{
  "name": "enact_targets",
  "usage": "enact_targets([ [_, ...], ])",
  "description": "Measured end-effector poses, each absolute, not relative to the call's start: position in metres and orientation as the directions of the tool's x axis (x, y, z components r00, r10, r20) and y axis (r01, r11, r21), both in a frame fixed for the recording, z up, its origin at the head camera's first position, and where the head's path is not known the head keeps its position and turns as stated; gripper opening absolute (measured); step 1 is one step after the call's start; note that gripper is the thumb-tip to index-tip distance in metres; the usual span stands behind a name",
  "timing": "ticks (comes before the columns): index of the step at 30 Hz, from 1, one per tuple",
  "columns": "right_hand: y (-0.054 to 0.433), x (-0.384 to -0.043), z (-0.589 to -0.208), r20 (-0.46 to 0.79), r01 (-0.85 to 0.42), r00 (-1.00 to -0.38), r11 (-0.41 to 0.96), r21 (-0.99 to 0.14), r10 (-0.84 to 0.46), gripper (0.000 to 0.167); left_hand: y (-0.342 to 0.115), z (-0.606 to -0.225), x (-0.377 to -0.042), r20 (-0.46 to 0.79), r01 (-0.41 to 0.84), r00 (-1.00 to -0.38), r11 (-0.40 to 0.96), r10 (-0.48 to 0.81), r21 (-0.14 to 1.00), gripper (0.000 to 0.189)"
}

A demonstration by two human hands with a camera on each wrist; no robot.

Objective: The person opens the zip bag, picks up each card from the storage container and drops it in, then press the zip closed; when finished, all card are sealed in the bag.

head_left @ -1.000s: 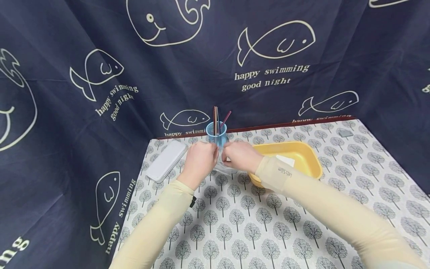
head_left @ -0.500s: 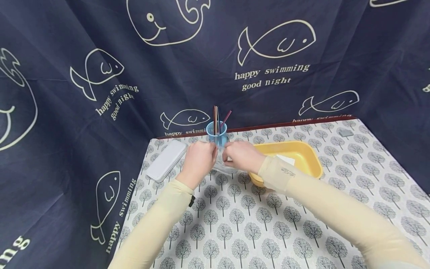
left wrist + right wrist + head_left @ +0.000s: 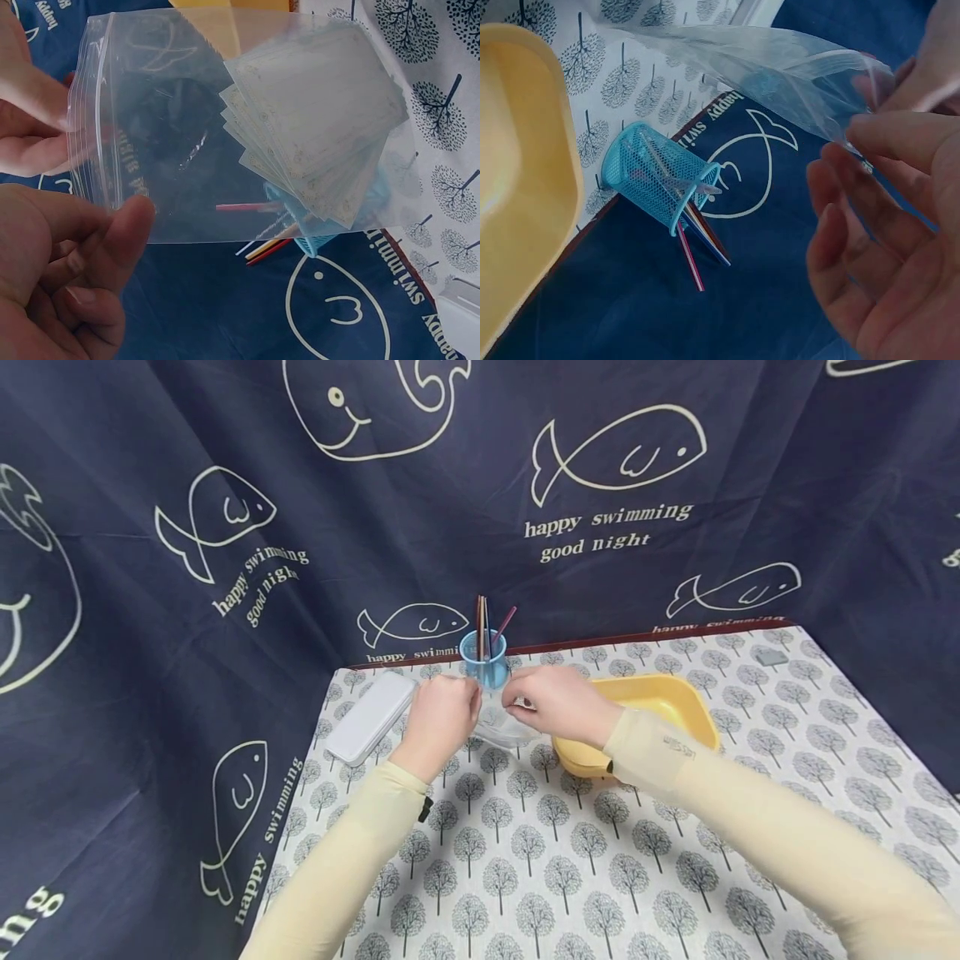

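Over the tree-print tablecloth (image 3: pixel 570 860), near its far edge, left hand (image 3: pixel 438 718) and right hand (image 3: pixel 555 702) both pinch the clear zip bag (image 3: pixel 247 135) of cards, mouth held between them, just before the blue pen cup (image 3: pixel 485 664).

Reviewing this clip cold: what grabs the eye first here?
Both hands, the left hand and the right hand, meet mid-table, pinching the mouth of a clear zip bag with a fanned stack of pale cards inside. Just behind stands a blue mesh pen cup, with a yellow tray to the right and a white case to the left.
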State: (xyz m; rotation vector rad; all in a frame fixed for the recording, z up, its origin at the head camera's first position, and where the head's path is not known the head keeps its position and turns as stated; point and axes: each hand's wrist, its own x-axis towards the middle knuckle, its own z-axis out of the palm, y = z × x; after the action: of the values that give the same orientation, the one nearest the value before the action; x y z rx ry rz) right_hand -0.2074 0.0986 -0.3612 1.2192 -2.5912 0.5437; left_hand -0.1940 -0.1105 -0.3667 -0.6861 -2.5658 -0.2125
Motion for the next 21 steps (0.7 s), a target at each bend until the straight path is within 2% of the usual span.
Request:
enact_targets([
  [7,0.123,-0.213,-0.359,0.399,-0.754,-0.656,0.579,-0.311,-0.641,0.005,-0.113,-0.369,-0.195,0.496,0.511,-0.757,0.859,0.425,0.045,0.022],
  [14,0.160,-0.227,-0.367,0.305,-0.651,-0.759,0.650,-0.393,-0.575,0.006,-0.115,-0.371,-0.196,0.499,0.511,-0.755,0.859,0.425,0.042,0.021],
  [21,0.195,-0.241,-0.384,0.217,-0.549,-0.834,0.729,-0.409,-0.507,0.006,-0.117,-0.371,-0.195,0.487,0.505,-0.766,0.862,0.419,0.053,0.021],
])
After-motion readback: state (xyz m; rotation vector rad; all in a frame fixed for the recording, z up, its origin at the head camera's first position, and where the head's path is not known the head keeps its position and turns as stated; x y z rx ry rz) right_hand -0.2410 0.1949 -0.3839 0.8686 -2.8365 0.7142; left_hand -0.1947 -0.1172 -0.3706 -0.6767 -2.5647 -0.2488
